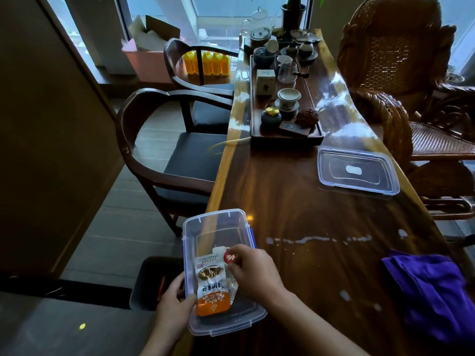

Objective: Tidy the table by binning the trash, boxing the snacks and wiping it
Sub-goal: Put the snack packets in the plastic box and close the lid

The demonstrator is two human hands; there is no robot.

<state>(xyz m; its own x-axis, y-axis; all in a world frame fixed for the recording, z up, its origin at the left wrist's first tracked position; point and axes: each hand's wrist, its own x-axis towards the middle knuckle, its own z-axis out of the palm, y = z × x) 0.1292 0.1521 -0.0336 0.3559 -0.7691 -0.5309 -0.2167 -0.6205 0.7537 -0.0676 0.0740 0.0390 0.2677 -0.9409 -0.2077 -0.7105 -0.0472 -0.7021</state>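
A clear plastic box (205, 227) with blue clips sits at the near left corner of the wooden table (308, 201), partly overhanging its edge. Inside lies a white and orange snack packet (212, 286). My left hand (174, 301) grips the box's near left wall. My right hand (253, 271) reaches into the box and pinches the packet's upper right edge by its red mark. The box's clear lid (357, 170) lies flat farther back on the right. A purple cloth (431, 291) is bunched at the near right. White spilled streaks (318, 240) cross the table.
A dark bin (151, 281) stands on the floor left of the box. A wooden tea tray (285, 136) with cups and pots fills the far table. Two dark chairs (164, 155) stand on the left, a wicker chair (401, 73) on the right.
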